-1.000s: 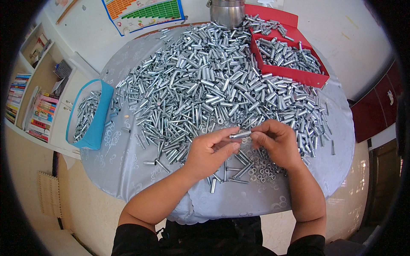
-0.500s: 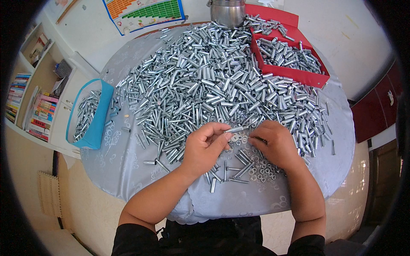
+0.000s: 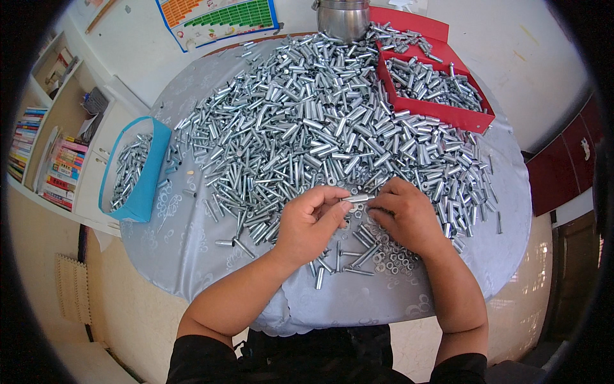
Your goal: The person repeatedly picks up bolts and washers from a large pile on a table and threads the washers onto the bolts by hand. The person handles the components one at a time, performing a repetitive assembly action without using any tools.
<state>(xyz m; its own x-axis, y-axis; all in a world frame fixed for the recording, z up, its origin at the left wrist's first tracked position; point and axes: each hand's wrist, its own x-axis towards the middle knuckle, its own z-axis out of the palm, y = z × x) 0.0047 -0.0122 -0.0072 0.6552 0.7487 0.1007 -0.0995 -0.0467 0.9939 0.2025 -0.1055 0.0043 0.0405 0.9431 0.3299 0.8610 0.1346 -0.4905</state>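
Hands: two, at the near edge of the pile of metal parts (image 3: 288, 128), which serves as landmark.
Left hand: one, on the near side of the pile; thumb and forefinger pinched nearly together on the left end of a metal sleeve (image 3: 359, 198).
Right hand (image 3: 406, 217): one, at the pile's near right edge; fingers curled inward, their tips beside the sleeve's right end; whether they grip it I cannot tell.
Metal sleeve: one, slim and silvery, roughly level, between the two hands, just over the pile's near edge.
Pile: one, of silvery sleeves and bolts, overlapping, too many to count.
Washers (image 3: 395, 262): one cluster, dozens, just nearer than the pile, below the right hand; overlap prevents an exact count.
Loose bolts (image 3: 358, 272): several, on the near side of the pile, left of the washers.
Loose short sleeve (image 3: 320, 278): one, upended or lying, I cannot tell; nearer than the pile, among those bolts.
Red box (image 3: 441, 115): one, lid open, at the pile's far right, filled with more parts.
Blue bin (image 3: 151, 176): one, left of the pile, holding many parts.
Steel pot (image 3: 343, 20): one, at the pile's far edge.
Small tan piece (image 3: 190, 172): one, just left of the pile.
Grey tablecloth (image 3: 160, 256): one, under the pile.
Poster (image 3: 224, 19): one, on the wall beyond the pile.
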